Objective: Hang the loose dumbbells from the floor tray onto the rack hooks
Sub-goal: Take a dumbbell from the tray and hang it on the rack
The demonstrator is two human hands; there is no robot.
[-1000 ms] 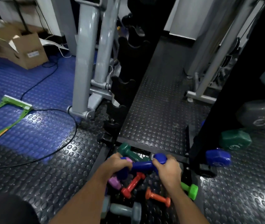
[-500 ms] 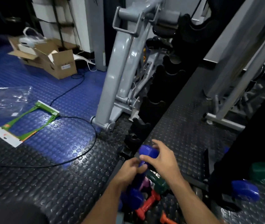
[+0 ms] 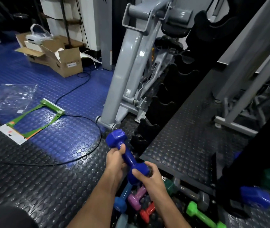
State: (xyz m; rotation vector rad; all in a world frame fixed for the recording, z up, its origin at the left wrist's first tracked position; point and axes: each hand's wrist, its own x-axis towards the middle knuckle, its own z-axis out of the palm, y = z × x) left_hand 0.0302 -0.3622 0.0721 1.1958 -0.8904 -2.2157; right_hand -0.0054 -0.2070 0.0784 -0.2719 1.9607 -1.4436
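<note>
I hold a dark blue dumbbell (image 3: 126,153) with both hands, lifted above the floor tray and tilted, its far head pointing up and left. My left hand (image 3: 116,159) grips the handle; my right hand (image 3: 149,176) grips the near head. Just beyond it rises the black rack's left column of notched hooks (image 3: 162,102), all bare in view. Below my hands lie loose dumbbells: a lighter blue one (image 3: 122,202), purple (image 3: 136,199), red (image 3: 147,212), bright green (image 3: 202,215), dark green (image 3: 169,186). A blue dumbbell (image 3: 255,196) hangs low on the rack's right column.
A grey machine frame (image 3: 127,71) stands close left of the rack. A black cable (image 3: 81,155) loops across the studded floor. Green packaging (image 3: 37,119), a plastic bag (image 3: 14,96) and an open cardboard box (image 3: 62,58) lie farther left. Another grey frame (image 3: 239,102) stands at right.
Both hands lifted the dark blue dumbbell out of the tray and turned it from level to tilted. My view rose toward the rack's left hooks.
</note>
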